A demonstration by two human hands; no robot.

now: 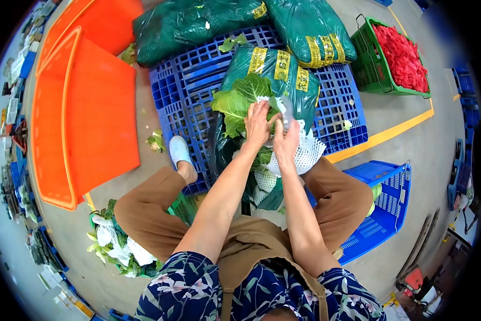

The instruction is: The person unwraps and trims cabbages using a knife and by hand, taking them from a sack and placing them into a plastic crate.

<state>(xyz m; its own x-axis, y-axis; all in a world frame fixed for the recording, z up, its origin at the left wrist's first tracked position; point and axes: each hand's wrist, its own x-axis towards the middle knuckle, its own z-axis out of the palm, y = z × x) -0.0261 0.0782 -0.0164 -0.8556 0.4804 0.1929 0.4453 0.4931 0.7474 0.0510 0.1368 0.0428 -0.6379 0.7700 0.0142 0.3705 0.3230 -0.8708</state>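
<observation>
Between my knees is a leafy vegetable with broad green leaves and a white part under my hands. My left hand lies on it with fingers bent, pressed at the base of the leaves. My right hand is just to the right, its fingers round a pale, blurred thing that may be a blade. White foam netting hangs below my right hand. More netted produce sits in an open dark green bag beneath. Packed green bags with yellow labels lie beyond on a blue pallet.
Orange bins stand at left. At back right is a green crate holding red material. A blue crate lies by my right knee; a basket of netted vegetables is by my left. Leaf scraps dot the floor.
</observation>
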